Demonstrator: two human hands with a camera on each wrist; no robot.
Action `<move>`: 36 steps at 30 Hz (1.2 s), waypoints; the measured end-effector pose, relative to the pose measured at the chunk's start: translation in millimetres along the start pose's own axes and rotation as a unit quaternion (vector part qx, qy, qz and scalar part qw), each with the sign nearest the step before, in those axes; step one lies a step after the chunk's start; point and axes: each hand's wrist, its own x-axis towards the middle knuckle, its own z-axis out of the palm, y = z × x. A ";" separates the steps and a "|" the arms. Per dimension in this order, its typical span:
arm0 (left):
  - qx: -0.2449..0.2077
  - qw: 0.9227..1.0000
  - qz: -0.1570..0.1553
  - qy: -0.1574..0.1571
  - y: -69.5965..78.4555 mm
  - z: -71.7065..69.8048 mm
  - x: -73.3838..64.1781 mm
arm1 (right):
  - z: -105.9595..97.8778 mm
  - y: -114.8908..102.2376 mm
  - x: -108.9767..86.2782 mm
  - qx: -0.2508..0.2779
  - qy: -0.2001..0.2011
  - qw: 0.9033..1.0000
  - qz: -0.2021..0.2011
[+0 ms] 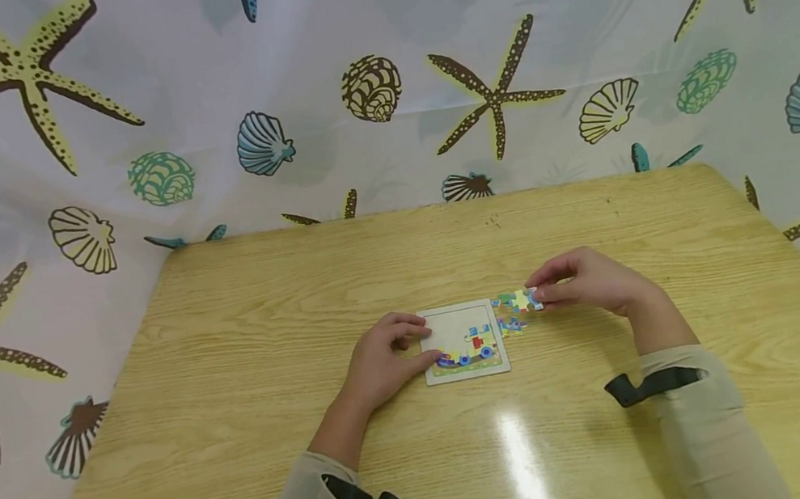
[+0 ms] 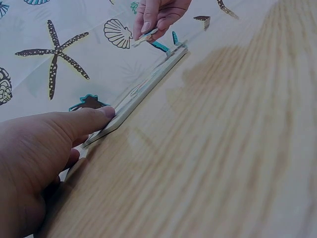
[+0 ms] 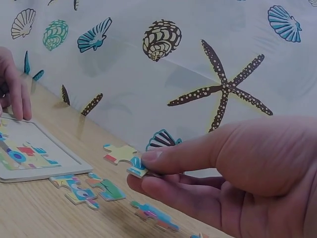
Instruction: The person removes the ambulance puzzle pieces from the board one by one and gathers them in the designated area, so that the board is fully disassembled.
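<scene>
A square puzzle tray (image 1: 460, 306) lies on the table, with several pieces fitted along its bottom and lower right. My left hand (image 1: 385, 357) grips its left side, the thumb (image 2: 101, 115) on the rim and the fingers around the edge. To the right of the tray, my right hand (image 1: 594, 282) pinches a small blue and yellow puzzle piece (image 3: 136, 169) between thumb and fingertips, raised above the table. A yellow piece with a red corner (image 3: 121, 152) shows right beside the pinched one, overlapping it in the right wrist view.
Loose puzzle pieces lie right of the tray: one with a round eye (image 3: 77, 192), a green one (image 3: 109, 188) and a purple-blue one (image 3: 153, 215). The wooden table (image 1: 287, 294) ends at a shell-and-starfish printed cloth (image 1: 307, 64) behind and at both sides.
</scene>
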 end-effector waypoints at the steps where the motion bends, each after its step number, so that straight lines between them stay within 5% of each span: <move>1: 0.000 1.000 -0.001 0.000 -0.3 0.0 0.1 | -1.1 0.4 -0.5 -0.004 0.000 1.000 0.001; 20: 0.000 1.000 0.007 0.001 -2.7 0.9 0.1 | -11.3 11.8 -6.2 -0.010 -0.033 0.999 0.009; 36: 0.002 1.000 -0.002 0.004 -0.6 0.9 0.1 | -8.7 10.5 -6.6 -0.066 -0.011 0.997 0.044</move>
